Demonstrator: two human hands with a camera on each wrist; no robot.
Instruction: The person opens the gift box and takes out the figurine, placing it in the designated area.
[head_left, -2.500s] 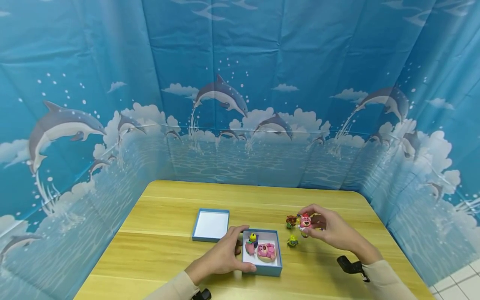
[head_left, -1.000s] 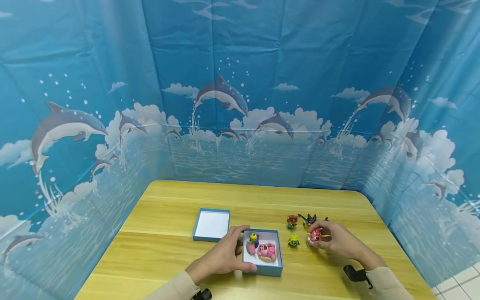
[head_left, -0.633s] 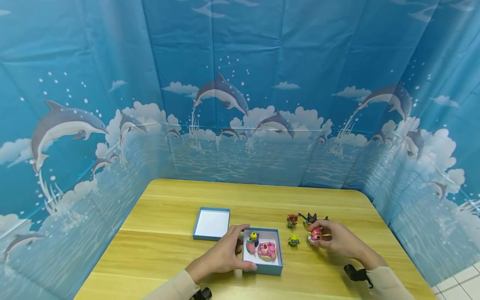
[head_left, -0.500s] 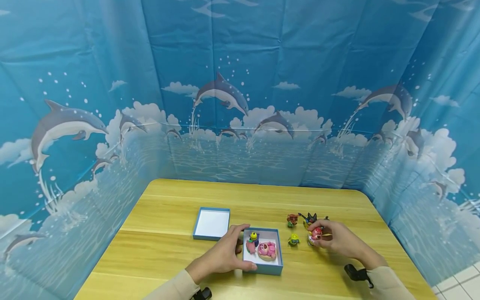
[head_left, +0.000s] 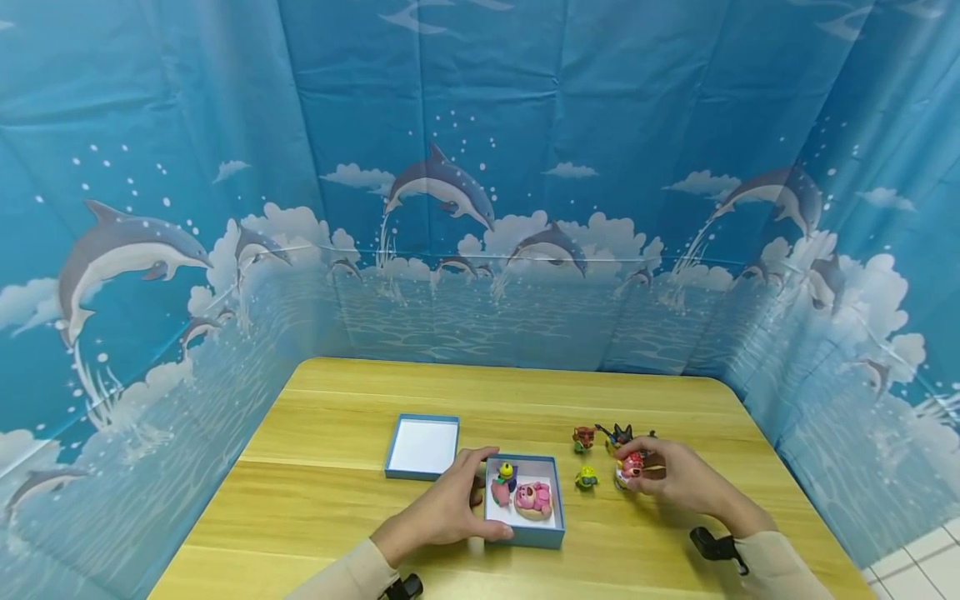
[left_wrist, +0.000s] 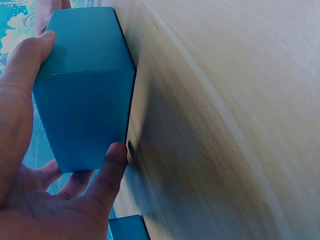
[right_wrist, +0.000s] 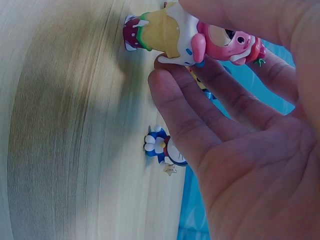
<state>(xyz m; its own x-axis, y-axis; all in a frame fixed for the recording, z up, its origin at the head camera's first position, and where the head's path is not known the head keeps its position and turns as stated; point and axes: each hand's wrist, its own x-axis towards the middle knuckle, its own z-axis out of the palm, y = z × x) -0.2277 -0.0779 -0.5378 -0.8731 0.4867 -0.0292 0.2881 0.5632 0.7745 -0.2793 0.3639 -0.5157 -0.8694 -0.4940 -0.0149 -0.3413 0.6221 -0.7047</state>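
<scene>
My left hand [head_left: 448, 504] grips the left side of an open blue box [head_left: 528, 537], thumb at its front and fingers at its back; the left wrist view shows the hand around the blue box [left_wrist: 85, 115]. Inside lie a pink bear figurine [head_left: 533, 500], a pink peach-like piece [head_left: 500, 493] and a yellow-headed figurine [head_left: 507, 472]. To the right, my right hand [head_left: 682, 479] holds a pink bear figurine on an ice-cream cone [right_wrist: 172, 32] between thumb and fingers. The figurine is upright, close to the tabletop; whether its base touches, I cannot tell.
A blue box lid [head_left: 423, 447] with a white inside lies behind the left hand. Around the right hand stand a yellow-green figurine [head_left: 587, 477], a reddish-brown figurine [head_left: 583, 439], a black-eared figurine [head_left: 621, 435] and a blue-and-white cat figurine [right_wrist: 157, 145]. A dolphin-print curtain [head_left: 480, 317] surrounds the wooden table [head_left: 315, 500].
Since the oldest frame, my right hand has brought the cone figurine rightward, nearer to me and lower, uncovering the black-eared figurine. Over the last second both hands stay nearly still.
</scene>
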